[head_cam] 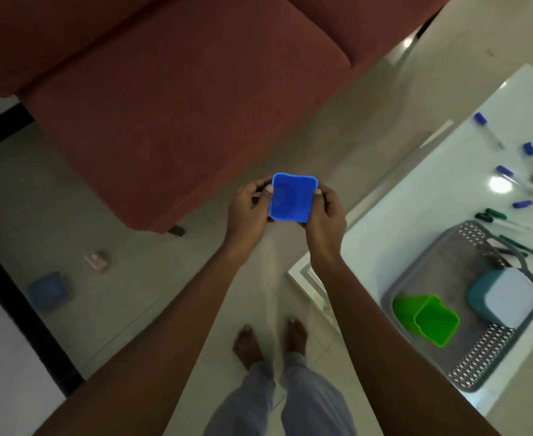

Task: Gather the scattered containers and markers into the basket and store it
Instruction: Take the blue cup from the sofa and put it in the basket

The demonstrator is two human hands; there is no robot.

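Meanwhile, a blue container [293, 198] was held above the tiled floor [164, 278], well apart from the basket [447, 262].
The left hand [249, 209] and right hand [325, 215] pinched its opposite sides; a slack grip (it looked light) could drop it. Nearby, markers [510, 184] lay scattered on the glossy white table [416, 190] beside a red sofa [180, 105].
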